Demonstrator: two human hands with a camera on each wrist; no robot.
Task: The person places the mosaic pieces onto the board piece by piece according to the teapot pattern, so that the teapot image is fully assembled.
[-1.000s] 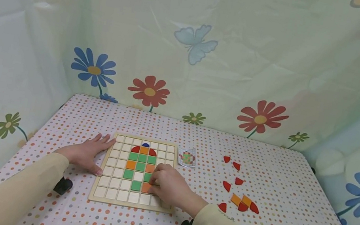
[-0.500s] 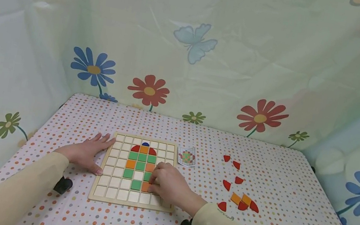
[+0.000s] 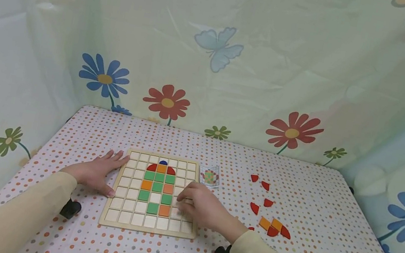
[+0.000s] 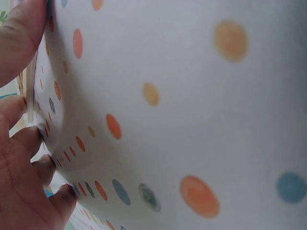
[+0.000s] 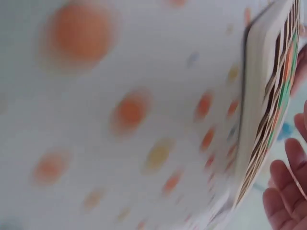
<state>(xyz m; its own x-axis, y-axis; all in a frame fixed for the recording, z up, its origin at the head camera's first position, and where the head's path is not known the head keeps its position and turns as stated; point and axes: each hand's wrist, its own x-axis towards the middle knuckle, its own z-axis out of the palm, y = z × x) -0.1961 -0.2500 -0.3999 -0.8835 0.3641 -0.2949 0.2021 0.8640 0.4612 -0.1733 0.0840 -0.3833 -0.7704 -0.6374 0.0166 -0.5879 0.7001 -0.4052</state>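
Note:
A wooden grid board (image 3: pixel 113 223) lies on the table, with green, orange and red pieces and a blue one set in its middle columns. At its left edge my left hand (image 3: pixel 98 171) rests with spread fingers, thumb and fingertips against the frame. In the left wrist view the fingers (image 4: pixel 45 167) lie on the cloth beside the board's side. Over the board's right columns hovers my right hand (image 3: pixel 204 208), fingers loosely bent and nothing seen between them. An orange square (image 3: pixel 164 210) sits in the board just left of that hand.
A small pattern card (image 3: pixel 209 176) lies by the board's upper right corner. Farther right are scattered red quarter-round pieces (image 3: pixel 254 208) and orange squares (image 3: pixel 265 223). The dotted cloth (image 3: pixel 123 252) covers the table, and a printed curtain (image 3: pixel 249 89) hangs behind.
My right hand has come off the orange square near the board's lower middle and shifted right, uncovering that square and the green one above it. My left hand has stayed in place.

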